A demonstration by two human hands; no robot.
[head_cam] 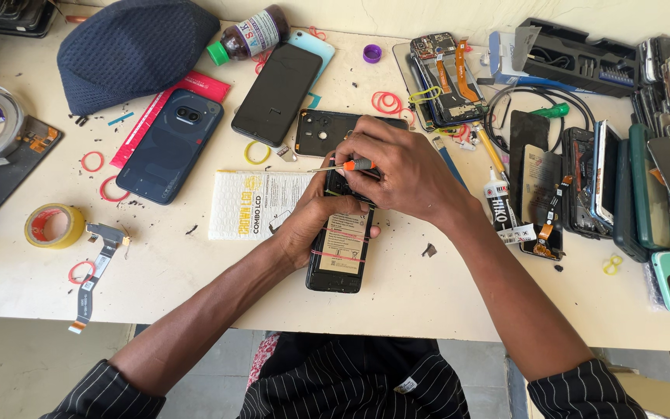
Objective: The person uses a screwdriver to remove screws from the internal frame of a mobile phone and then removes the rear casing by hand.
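Seen from above, a person in a dark pinstriped shirt works at a cluttered pale table (195, 271). An opened black phone (340, 248), back cover off and its battery label facing up, lies near the table's front edge, straight ahead of the person. The left hand (316, 221) wraps around the phone's left side, gripping it and holding it flat on the table. The right hand (401, 171) is closed around a small screwdriver with an orange collar (350, 165) — the thin metal shaft points left, lying nearly level over the phone's top end. Where the tip rests is hidden by the fingers.

Just behind the hands lies a black back cover (319, 132) with camera cut-outs. To its left sit a black phone face down (277, 93) and a dark blue phone (168, 145) on a red card. A white printed packet (246, 203) lies just left of the left hand. Further left are a yellow tape roll (54, 226), a loose flex cable (94, 271) and red rubber bands. A dark blue cap (133, 46) and a small brown bottle with a green lid (246, 35) sit at the back. On the right — a stripped phone frame with orange ribbons (443, 77), a tube of glue (499, 203) and a crowded stack of phones (645, 178).
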